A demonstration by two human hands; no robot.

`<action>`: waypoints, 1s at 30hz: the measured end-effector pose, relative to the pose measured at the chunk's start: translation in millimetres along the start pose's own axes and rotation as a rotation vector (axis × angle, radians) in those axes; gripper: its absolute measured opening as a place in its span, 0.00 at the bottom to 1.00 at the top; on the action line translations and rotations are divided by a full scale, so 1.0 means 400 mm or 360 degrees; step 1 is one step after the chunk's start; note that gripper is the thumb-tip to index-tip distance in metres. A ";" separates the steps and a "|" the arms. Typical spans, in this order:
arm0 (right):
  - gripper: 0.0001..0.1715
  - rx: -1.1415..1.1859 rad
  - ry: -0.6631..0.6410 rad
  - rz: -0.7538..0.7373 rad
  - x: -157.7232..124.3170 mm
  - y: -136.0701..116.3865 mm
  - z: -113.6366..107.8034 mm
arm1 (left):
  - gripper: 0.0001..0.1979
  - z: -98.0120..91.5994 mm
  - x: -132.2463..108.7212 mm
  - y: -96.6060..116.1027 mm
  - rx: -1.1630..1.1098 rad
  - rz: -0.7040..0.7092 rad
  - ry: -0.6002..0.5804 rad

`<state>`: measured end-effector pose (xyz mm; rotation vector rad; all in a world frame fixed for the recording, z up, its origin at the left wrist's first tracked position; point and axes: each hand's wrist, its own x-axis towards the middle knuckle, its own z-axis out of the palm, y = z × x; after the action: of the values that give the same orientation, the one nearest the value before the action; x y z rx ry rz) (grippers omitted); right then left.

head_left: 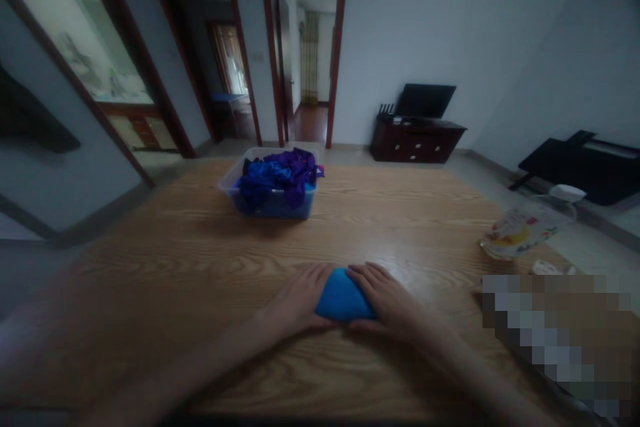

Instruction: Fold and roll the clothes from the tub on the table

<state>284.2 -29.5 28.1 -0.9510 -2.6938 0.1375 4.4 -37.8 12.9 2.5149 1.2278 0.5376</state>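
A small folded blue cloth point(343, 297) lies on the wooden table point(175, 267) near its front edge. My left hand point(300, 297) lies flat on the cloth's left side, fingers stretched out. My right hand point(387, 297) presses flat on its right side, fingers together and extended. Both hands cover the cloth's edges, so only its middle shows. Farther back stands a clear plastic tub point(231, 177) heaped with blue and purple cloths point(277, 177).
A plastic bag with a printed label point(520, 230) lies at the table's right edge, beside a blurred-out patch. Beyond the table are a dark low cabinet with a screen point(417, 137), open doorways and a black bench at the right.
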 end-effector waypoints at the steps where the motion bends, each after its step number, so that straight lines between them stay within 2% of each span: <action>1: 0.61 -0.0022 0.0001 0.0002 0.006 -0.005 -0.001 | 0.54 -0.003 -0.001 0.003 0.0037 -0.0007 -0.0016; 10: 0.55 -0.0068 0.0149 -0.0059 0.023 0.008 0.055 | 0.48 -0.018 -0.022 0.021 0.0044 -0.0036 0.0009; 19: 0.52 -0.0013 0.0162 -0.0026 0.030 0.041 0.041 | 0.45 -0.029 0.038 -0.014 -0.0013 0.0002 -0.0047; 26: 0.54 0.0027 0.0114 -0.0039 0.027 0.060 0.042 | 0.45 -0.034 0.031 -0.037 -0.0074 0.0060 -0.0103; 30: 0.48 0.0052 0.0082 -0.0071 0.047 0.074 0.023 | 0.42 -0.047 0.042 -0.064 -0.0125 0.0143 -0.0117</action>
<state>285.4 5.3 18.1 -0.8722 -2.6550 0.1454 -12.2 -7.6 22.5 2.5092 1.0516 0.4997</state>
